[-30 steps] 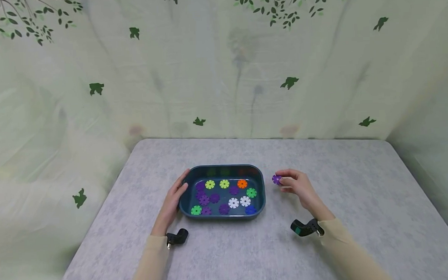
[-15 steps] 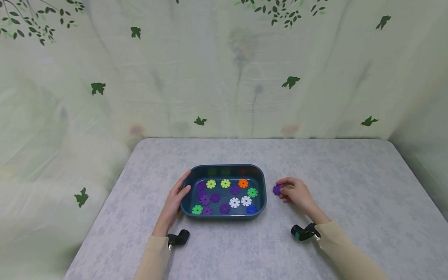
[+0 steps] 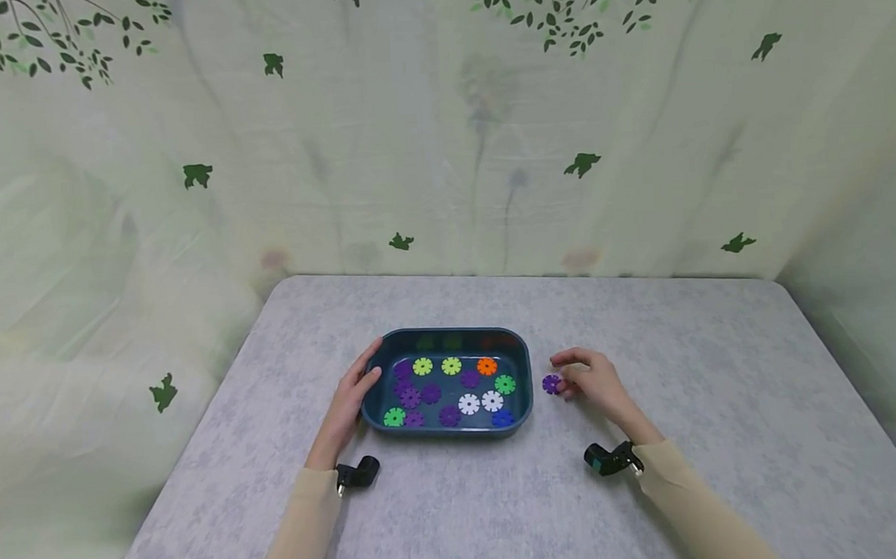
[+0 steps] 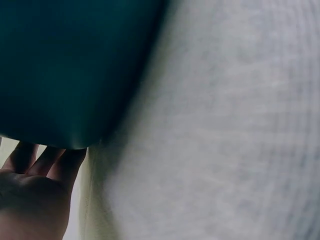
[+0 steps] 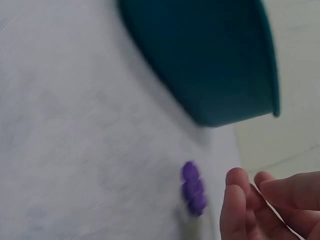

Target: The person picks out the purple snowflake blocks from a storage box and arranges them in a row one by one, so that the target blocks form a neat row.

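Observation:
My left hand point(image 3: 344, 407) grips the left end of a dark blue-green plastic tray point(image 3: 446, 435), its thumb over the rim and its fingers along the outside. In the left wrist view those fingers point(image 4: 65, 167) lie against the tray's wall. To the right of the tray, a purple notched building disc point(image 3: 551, 384) is down on the table. My right hand point(image 3: 593, 383) hovers beside it, fingers loosely bent. The right wrist view shows a gap between the purple disc point(image 5: 194, 189) and the right fingertips point(image 5: 237, 177), with nothing between thumb and fingers.
Inside the tray lie several notched discs: purple, yellow, an orange one point(image 3: 487, 366), green, white and blue. The grey table point(image 3: 473, 512) reaches back to a pale curtain point(image 3: 442, 146) printed with leaves and birds. Each wrist carries a black camera point(image 3: 609, 458).
My right hand has come toward me and down with the purple disc, then let it go on the table and lifted slightly. The left hand stays on the tray.

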Demonstrator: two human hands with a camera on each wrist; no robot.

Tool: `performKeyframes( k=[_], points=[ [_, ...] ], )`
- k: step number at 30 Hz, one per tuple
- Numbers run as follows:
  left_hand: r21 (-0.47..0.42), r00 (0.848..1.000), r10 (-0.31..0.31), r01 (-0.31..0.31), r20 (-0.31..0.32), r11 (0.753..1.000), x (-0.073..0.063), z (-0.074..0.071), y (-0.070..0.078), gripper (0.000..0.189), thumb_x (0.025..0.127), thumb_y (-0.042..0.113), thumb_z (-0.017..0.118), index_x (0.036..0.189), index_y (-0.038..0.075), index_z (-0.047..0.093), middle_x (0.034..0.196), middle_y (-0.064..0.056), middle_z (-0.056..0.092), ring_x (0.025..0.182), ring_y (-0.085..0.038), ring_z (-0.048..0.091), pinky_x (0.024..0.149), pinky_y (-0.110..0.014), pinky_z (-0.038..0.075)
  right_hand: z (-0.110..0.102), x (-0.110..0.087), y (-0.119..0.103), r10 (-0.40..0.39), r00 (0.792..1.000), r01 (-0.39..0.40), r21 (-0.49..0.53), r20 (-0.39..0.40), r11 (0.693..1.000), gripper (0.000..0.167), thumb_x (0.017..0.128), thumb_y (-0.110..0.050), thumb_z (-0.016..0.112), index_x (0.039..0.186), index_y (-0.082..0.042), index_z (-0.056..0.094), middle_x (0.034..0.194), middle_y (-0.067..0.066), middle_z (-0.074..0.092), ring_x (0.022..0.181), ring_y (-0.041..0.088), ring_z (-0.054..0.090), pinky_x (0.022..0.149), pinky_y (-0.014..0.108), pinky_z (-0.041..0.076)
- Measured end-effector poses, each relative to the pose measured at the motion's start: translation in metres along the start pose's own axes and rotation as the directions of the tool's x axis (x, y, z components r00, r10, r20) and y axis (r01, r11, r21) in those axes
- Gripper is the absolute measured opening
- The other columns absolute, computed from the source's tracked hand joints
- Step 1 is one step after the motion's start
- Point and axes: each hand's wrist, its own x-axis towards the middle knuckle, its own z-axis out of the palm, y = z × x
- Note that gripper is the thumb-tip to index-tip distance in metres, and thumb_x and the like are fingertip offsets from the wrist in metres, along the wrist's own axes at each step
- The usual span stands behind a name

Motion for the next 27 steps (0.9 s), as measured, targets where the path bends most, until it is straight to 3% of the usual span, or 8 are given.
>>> performKeyframes(
  k=[5, 10, 14, 17, 22, 24, 27],
  points=[
    [0.003, 1.000, -0.002, 0.002, -0.005, 1.000, 0.000, -0.001, -0.001, 0.048, 0.103, 0.022, 0.044, 0.150, 0.022, 0.034, 0.156, -0.002, 0.024, 0.144, -0.021, 0.013, 0.113, -0.050, 0.009, 0.006, 0.000, -0.025, -0.071, 0.997, 0.068, 0.103, 0.027, 0.992, 0.029, 0.099, -0.007, 0.050, 0.121, 0.010, 0.057, 0.120, 0.029, 0.056, 0.080, 0.025, 0.064, 0.071, 0.033, 0.056],
    [-0.009, 1.000, -0.013, 0.013, -0.010, 1.000, -0.001, -0.001, -0.001, 0.049, 0.103, 0.024, 0.045, 0.151, 0.020, 0.033, 0.156, 0.000, 0.024, 0.143, -0.018, 0.013, 0.114, -0.046, 0.009, 0.030, 0.001, -0.050, -0.137, 0.982, 0.114, 0.168, 0.129, 0.979, 0.030, 0.099, -0.009, 0.050, 0.123, 0.008, 0.056, 0.122, 0.026, 0.056, 0.085, 0.031, 0.064, 0.075, 0.037, 0.056],
    [-0.014, 1.000, -0.015, 0.015, -0.010, 1.000, -0.001, 0.000, 0.000, 0.050, 0.103, 0.022, 0.045, 0.151, 0.018, 0.032, 0.156, 0.001, 0.025, 0.143, -0.015, 0.014, 0.114, -0.045, 0.009, 0.058, 0.004, -0.059, -0.161, 0.956, 0.122, 0.169, 0.245, 0.978, 0.029, 0.098, -0.005, 0.051, 0.124, 0.009, 0.055, 0.123, 0.027, 0.055, 0.087, 0.037, 0.063, 0.077, 0.043, 0.055],
    [-0.016, 1.000, -0.017, 0.017, -0.015, 1.000, -0.001, -0.001, 0.000, 0.049, 0.103, 0.022, 0.045, 0.151, 0.019, 0.033, 0.155, 0.002, 0.025, 0.143, -0.015, 0.015, 0.114, -0.045, 0.010, 0.079, 0.006, -0.064, -0.174, 0.922, 0.135, 0.134, 0.346, 0.982, 0.028, 0.098, -0.003, 0.050, 0.122, 0.010, 0.055, 0.120, 0.029, 0.055, 0.085, 0.038, 0.064, 0.075, 0.047, 0.055],
    [0.000, 1.000, -0.012, 0.012, -0.018, 1.000, -0.001, -0.001, -0.001, 0.049, 0.103, 0.022, 0.045, 0.151, 0.019, 0.033, 0.156, 0.000, 0.024, 0.143, -0.017, 0.014, 0.114, -0.046, 0.009, 0.109, 0.009, -0.065, -0.105, 0.854, 0.086, 0.062, 0.509, 0.994, 0.028, 0.099, -0.005, 0.048, 0.122, 0.009, 0.055, 0.118, 0.026, 0.057, 0.080, 0.031, 0.066, 0.073, 0.040, 0.056],
    [0.007, 1.000, -0.005, 0.005, -0.013, 1.000, -0.001, -0.001, -0.001, 0.050, 0.103, 0.022, 0.045, 0.151, 0.018, 0.032, 0.156, -0.002, 0.024, 0.143, -0.019, 0.013, 0.114, -0.048, 0.009, 0.117, 0.010, -0.063, -0.060, 0.840, 0.057, 0.023, 0.539, 0.998, 0.027, 0.098, -0.005, 0.049, 0.121, 0.008, 0.057, 0.116, 0.022, 0.058, 0.078, 0.027, 0.066, 0.072, 0.038, 0.056],
    [0.009, 1.000, 0.001, -0.001, -0.008, 1.000, -0.001, 0.000, -0.002, 0.050, 0.103, 0.021, 0.045, 0.151, 0.017, 0.032, 0.156, -0.003, 0.023, 0.144, -0.020, 0.012, 0.114, -0.049, 0.008, 0.126, 0.010, -0.061, -0.021, 0.840, 0.042, -0.027, 0.543, 0.999, 0.024, 0.097, -0.002, 0.050, 0.117, 0.007, 0.061, 0.106, 0.018, 0.061, 0.075, 0.023, 0.065, 0.072, 0.036, 0.056]
  ],
)
